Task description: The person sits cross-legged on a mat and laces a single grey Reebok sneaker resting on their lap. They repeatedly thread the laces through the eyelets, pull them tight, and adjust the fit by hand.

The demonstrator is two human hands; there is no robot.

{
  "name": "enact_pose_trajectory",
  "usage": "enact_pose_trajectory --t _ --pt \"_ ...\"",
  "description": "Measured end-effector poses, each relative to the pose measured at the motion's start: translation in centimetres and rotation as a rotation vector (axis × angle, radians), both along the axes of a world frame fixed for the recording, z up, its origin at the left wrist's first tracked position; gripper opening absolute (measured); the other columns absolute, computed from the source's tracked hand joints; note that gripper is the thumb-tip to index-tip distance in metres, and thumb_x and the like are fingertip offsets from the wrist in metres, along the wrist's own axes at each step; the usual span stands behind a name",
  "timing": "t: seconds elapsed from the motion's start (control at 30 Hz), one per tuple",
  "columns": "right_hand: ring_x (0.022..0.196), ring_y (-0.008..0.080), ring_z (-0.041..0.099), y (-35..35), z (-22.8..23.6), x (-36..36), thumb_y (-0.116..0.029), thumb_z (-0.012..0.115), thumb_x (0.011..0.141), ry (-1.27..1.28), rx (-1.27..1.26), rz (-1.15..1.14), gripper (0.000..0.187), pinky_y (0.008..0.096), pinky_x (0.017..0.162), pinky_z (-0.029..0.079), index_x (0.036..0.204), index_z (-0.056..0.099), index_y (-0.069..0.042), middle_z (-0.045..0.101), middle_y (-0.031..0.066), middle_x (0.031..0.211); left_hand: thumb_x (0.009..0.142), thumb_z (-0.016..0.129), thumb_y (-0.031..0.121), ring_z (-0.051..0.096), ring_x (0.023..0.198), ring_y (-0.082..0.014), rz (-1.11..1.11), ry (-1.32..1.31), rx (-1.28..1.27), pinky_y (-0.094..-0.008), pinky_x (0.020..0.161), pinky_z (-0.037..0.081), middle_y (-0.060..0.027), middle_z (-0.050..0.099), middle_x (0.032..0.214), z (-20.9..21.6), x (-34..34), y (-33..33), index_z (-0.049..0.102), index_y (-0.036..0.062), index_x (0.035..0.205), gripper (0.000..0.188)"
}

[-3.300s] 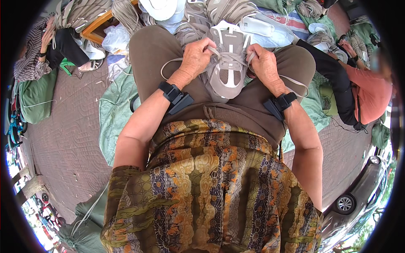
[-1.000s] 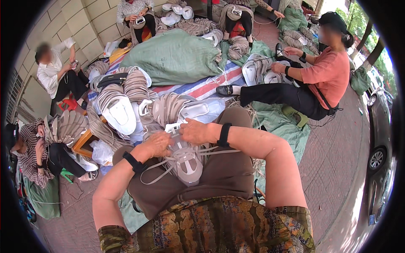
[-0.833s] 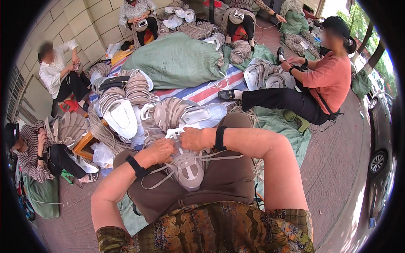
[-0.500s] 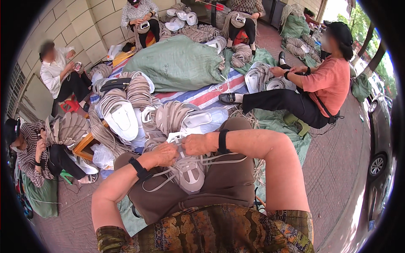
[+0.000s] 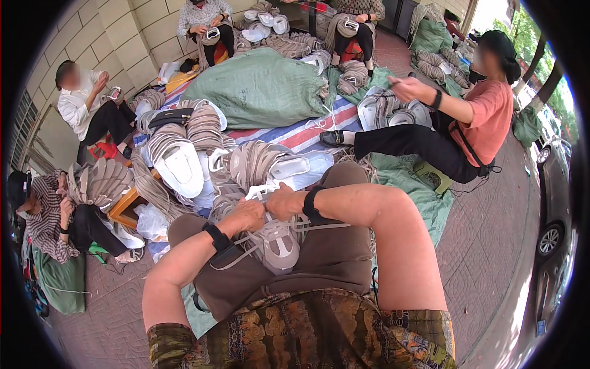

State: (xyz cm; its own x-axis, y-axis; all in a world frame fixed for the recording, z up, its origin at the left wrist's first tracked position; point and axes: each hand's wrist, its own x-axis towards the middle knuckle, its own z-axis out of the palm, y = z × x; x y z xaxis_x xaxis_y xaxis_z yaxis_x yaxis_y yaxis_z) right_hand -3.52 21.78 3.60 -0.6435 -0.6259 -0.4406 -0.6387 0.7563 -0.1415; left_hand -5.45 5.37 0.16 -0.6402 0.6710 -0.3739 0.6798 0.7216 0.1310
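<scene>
A grey-beige shoe upper (image 5: 280, 247) rests on my lap between my thighs, its rounded toe towards me and its white-lined opening away from me. My left hand (image 5: 247, 214) is closed on the left side of its lacing. Closed on the right side is my right hand (image 5: 285, 203), its fingertips meeting the left hand's. Whether they also pinch a lace end is too small to tell. A pale flat shoelace (image 5: 236, 261) trails in a loop over my left thigh. Beyond my knees lie stacked rows of similar uppers (image 5: 253, 162) with white linings.
A big green sack (image 5: 258, 89) lies on a striped sheet (image 5: 295, 141) ahead. One person in an orange top (image 5: 491, 114) sits at the right, and several others sit around with uppers. At the left stand a wooden stool (image 5: 126, 211) and a plastic bag (image 5: 151, 222).
My hands have shifted slightly, my right hand up and closer over the lacing. The shoe upper has tilted a little to the right. The person in orange has raised an outstretched arm.
</scene>
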Motion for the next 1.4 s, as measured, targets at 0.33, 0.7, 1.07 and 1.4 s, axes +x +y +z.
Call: enact_pose_trajectory --t 0.33,0.7,1.07,1.4 --pt "0.095 0.0314 0.067 0.5 -3.3 0.2 -0.025 0.058 0.079 0.111 -0.209 -0.223 0.025 0.0452 0.085 0.045 0.092 0.072 -0.008 0.071 0.0161 0.093 0.088 0.055 0.024 0.061 0.095 -0.0363 0.188 -0.143 0.632 -0.0523 0.089 0.038 -0.0148 0.067 0.095 -0.3 1.6 -2.7 0.063 0.0084 0.093 0.018" --pt "0.070 0.0199 0.060 -13.6 4.3 5.3 -0.012 0.047 0.090 -0.342 -1.002 0.068 0.015 0.0375 0.066 0.049 0.081 0.054 -0.001 0.062 0.0105 0.075 0.078 0.058 0.001 0.053 0.075 -0.0376 -0.475 -0.630 0.974 -0.0439 0.065 0.045 -0.0156 0.049 0.081 7.5 19.1 0.9 0.047 0.0041 0.088 0.015" --pt "0.079 0.0168 0.063 -2.8 3.8 2.8 -0.011 0.056 0.093 0.190 -1.141 -0.049 0.019 0.0305 0.066 0.054 0.109 0.058 -0.001 0.063 0.0045 0.092 0.094 0.053 0.016 0.064 0.083 -0.0176 0.061 -0.440 1.238 -0.0289 0.072 0.051 -0.0074 0.064 0.089 19.2 13.0 -3.0 0.058 0.0015 0.102 0.017" --pt "0.087 0.0394 0.062 3.9 -3.2 8.7 -0.008 0.065 0.081 0.259 -0.450 -0.278 0.020 0.0468 0.076 0.049 0.099 0.057 -0.001 0.062 0.0185 0.091 0.083 0.063 0.017 0.066 0.085 -0.0235 0.289 0.041 0.759 -0.0333 0.077 0.052 -0.0118 0.068 0.091 2.6 -1.3 -7.2 0.062 0.0044 0.104 0.025"
